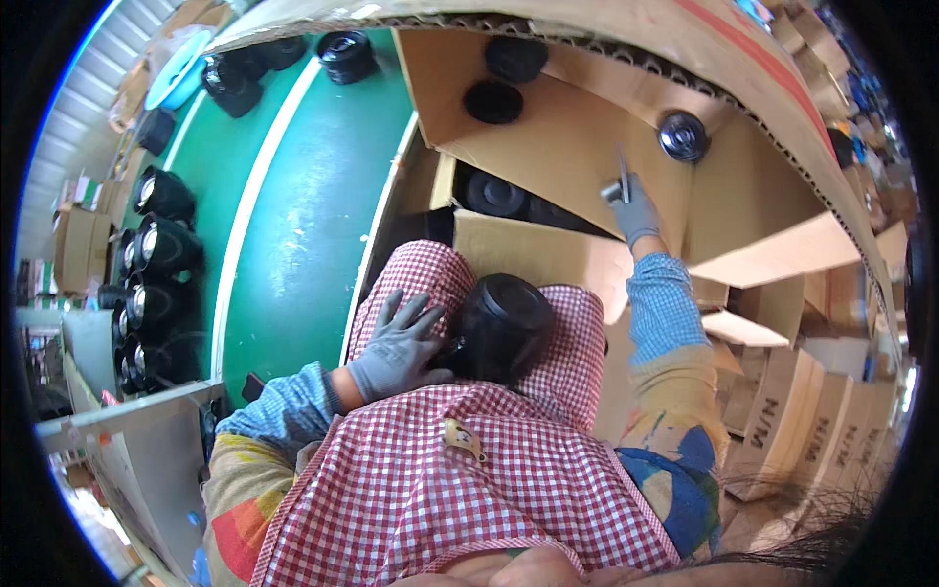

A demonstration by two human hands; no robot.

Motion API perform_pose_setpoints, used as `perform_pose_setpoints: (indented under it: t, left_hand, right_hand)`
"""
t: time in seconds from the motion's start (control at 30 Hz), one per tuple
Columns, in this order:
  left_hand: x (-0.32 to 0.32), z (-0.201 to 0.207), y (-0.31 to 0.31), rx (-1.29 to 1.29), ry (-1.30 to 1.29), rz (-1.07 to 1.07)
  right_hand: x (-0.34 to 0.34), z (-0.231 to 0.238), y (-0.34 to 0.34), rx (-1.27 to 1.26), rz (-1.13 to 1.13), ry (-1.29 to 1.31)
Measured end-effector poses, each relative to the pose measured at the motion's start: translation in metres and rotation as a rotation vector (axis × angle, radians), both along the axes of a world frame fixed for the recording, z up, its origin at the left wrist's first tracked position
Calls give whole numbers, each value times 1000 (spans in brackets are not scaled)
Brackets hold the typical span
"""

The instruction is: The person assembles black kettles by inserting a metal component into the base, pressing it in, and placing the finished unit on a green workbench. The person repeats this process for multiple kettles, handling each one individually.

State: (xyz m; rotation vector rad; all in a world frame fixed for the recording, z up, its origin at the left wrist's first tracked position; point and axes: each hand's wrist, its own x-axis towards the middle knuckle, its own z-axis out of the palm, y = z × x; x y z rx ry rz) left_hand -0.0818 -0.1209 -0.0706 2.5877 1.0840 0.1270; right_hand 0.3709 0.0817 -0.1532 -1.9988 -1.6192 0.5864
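Observation:
My left hand [399, 342], in a grey glove, lies on my lap with its fingers spread, beside a glossy black rounded vessel [506, 323]. The vessel rests between my thighs on a red-and-white checked apron [411, 470], and the thumb side of that hand is close against it. Stretched out to the right, my gloved right hand [636, 210] is closed on a slim silver metal tool [624, 181] with a thin pointed end. It is held over the open cardboard box [567, 147]; the exact kind of tool is too small to tell.
Round black parts [515, 59] and a ridged black disc [683, 136] sit in the box. More black parts [496, 194] show under its flap. On the left runs a green work surface [313, 196] with several black vessels [161, 245] along its edge. Folded cartons [782, 401] stand at right.

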Motion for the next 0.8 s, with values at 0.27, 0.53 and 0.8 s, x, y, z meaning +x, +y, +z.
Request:
perform_pose_setpoints:
  t: [0.27,0.53,0.8]
  left_hand:
    - [8,15,32,-666,-585,307]
    - [-165,129,166,50,-81,476]
    - [-337,52,350,169,962,871]
  right_hand:
    - [22,0,56,34,-48,-342]
    - [-46,44,-94,37,186,296]
    - [-99,-3,-181,-36,190,212]
